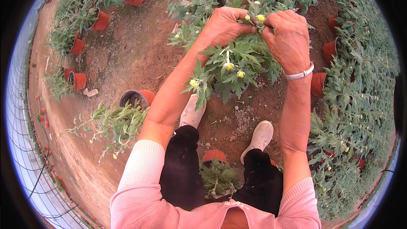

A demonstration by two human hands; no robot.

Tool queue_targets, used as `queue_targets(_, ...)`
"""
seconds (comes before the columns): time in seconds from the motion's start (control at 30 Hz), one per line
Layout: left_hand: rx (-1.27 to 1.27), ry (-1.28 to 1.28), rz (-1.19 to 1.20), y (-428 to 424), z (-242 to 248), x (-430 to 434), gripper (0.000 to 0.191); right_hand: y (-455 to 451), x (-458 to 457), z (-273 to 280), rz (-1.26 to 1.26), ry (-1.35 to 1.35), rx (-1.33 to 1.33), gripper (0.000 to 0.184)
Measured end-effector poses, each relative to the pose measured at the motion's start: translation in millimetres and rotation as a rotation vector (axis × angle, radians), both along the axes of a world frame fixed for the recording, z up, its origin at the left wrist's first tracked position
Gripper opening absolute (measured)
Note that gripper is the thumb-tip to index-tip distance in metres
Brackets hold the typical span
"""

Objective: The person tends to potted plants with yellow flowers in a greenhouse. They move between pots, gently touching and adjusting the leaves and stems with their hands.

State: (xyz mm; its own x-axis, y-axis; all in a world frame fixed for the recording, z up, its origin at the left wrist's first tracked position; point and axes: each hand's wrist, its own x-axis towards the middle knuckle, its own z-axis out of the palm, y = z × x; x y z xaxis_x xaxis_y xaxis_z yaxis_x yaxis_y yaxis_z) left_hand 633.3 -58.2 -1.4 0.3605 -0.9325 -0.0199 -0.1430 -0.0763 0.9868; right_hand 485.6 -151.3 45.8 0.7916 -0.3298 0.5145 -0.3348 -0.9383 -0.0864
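A potted chrysanthemum plant (241, 54) with lobed green leaves stands before my feet. Several of its stems end in yellow buds, among them a low bud (228, 66) facing me. My left hand (227, 25) pinches a stem top near a yellow bud (260, 18), thumb and forefinger together. On the other side of that bud, my right hand (286, 36) has its fingertips closed at the same stem top. Whatever is between the right fingertips is too small to make out. The plant's pot is mostly hidden under leaves.
A tipped pot (135, 98) with a drooping plant lies at my left. Another potted plant (219, 175) is between my legs. Dense rows of chrysanthemums (359, 101) line the right side. More red pots (101, 20) lie tilted at the upper left on bare soil (127, 51).
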Motion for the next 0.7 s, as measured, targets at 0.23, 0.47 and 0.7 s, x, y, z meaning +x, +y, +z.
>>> queue_targets(0.23, 0.022, -0.027, -0.029, 0, 1, -2, 0.018, -4, -7, 21, 0.135, -0.297, 0.146, 0.017)
queue_targets(0.47, -0.027, -0.15, -0.048, 1, 2, -6, 0.018, -5, -11, 16, 0.184, -0.086, 0.015, 0.018)
queue_targets(0.7, 0.042, -0.111, -0.048, 2, 7, -5, 0.016, -2, -5, 10, 0.107, -0.106, 0.054, 0.011)
